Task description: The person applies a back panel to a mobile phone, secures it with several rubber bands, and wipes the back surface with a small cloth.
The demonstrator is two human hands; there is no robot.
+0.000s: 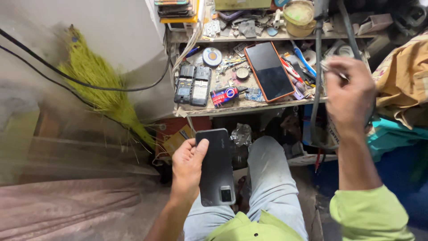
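Wooden and crowded, the low workbench shelf (232,106) carries a large dark tablet in an orange-red case (269,70), lying flat and angled among loose parts. To its left sit two stripped phone bodies with exposed black frames (193,85), side by side and touching, and in front of the tablet lies a small red-and-blue tube (226,95) near the shelf's front edge. A yellow-green straw broom (100,85) leans against the pale wall at the left, crossed by black cables.

Below the shelf, over the person's knee, the left hand (187,167) holds a slim black smartphone (216,167), back upward, camera block toward the body. The thumb lies along its left edge; the other fingers are underneath and cannot be seen, so the hold looks one-sided. A slip could drop the phone on the hard floor beside the leg.

The right hand (348,96) is raised near the shelf's right end, blurred, its fingers closed together and pinching a thin metal tool, probably tweezers (333,71), beside a hanging grey cable (317,89). The blur suggests speed; the hand could snag that cable and drag clutter off the shelf, or the tool's tip might scratch the tablet glass just beside it. The tube could also roll off.
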